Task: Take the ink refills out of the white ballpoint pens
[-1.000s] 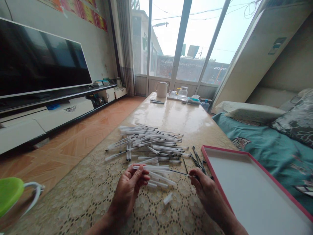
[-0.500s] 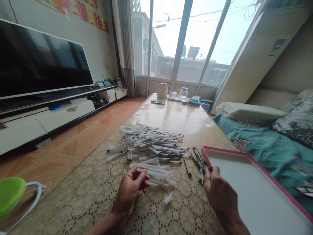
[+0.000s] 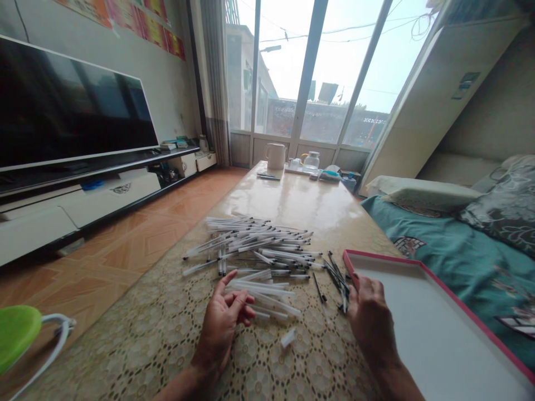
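Note:
My left hand [image 3: 223, 317] is over the near side of the pile, index finger raised and apart from the thumb, with nothing visible in it. Just beyond its fingertips lie several clear white pen barrels [image 3: 267, 288]. A large heap of assembled-looking pens [image 3: 259, 239], white with dark tips, spreads behind them. My right hand [image 3: 371, 312] has its fingers closed by the left rim of a shallow tray [image 3: 449, 295]. Thin black pen refills [image 3: 336, 275] lie against its fingertips; what the fingers hold is hidden. A small whitish piece [image 3: 288, 338] rests between the hands.
The patterned table [image 3: 137, 345] runs toward the windows. A beige jug [image 3: 276, 156], a glass pitcher [image 3: 311, 161] and a tissue pack [image 3: 330, 175] stand at its far end. A green stool [image 3: 19, 337] is at left, a teal-covered sofa [image 3: 451, 239] at right.
My left index finger has lifted away from the thumb, and the white barrel between them has been let go. My right hand stays by the refills and tray rim, slightly shifted.

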Tool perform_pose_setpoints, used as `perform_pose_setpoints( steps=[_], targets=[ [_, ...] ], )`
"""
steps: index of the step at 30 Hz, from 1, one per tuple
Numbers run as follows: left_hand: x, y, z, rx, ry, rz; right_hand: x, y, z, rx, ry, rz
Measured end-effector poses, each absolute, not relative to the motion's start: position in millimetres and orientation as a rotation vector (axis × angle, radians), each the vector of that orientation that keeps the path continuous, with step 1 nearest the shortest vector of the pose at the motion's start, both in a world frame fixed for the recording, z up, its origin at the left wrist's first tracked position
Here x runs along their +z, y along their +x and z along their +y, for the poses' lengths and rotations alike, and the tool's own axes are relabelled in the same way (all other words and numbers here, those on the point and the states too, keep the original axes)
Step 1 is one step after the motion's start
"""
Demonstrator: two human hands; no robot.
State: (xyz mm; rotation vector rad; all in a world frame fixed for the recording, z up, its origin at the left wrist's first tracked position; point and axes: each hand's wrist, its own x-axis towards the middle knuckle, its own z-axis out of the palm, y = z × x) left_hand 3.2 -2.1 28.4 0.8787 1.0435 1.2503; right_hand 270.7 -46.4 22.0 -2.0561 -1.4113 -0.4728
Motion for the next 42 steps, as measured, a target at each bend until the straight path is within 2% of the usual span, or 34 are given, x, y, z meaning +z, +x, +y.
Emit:
perform_pose_setpoints(
  steps=[2, 6, 8, 11, 17, 28, 37, 42],
  targets=[
    [27, 3, -3, 1.243, 0.873, 1.024, 26, 262, -47, -0.360, -1.903, -1.444],
    [27, 5, -6, 1.165, 0.910, 0.989, 30, 235, -51, 0.144, -1.711, -1.629],
    [27, 7, -8, 1.125, 0.952, 0.986, 30, 223, -51, 0.245, -1.670, -1.727],
    [26, 9, -8, 1.085, 1.006, 0.989, 33, 215, -43, 0.203, -1.683, -1.881],
    [21, 9, -6, 1.050, 1.038, 0.974, 43, 211, -6, -0.122, -1.851, -2.111],
    [23, 11, -8, 1.029, 1.094, 0.984, 39, 224, -11, -0.259, -1.919, -2.088],
    [16, 15, -15, 1.085, 1.207, 0.969, 35, 226, -59, 0.049, -1.634, -2.007],
    [15, 13, -17, 0.972, 1.276, 0.971, 26, 214, -65, 0.034, -1.583, -2.041]
  ],
)
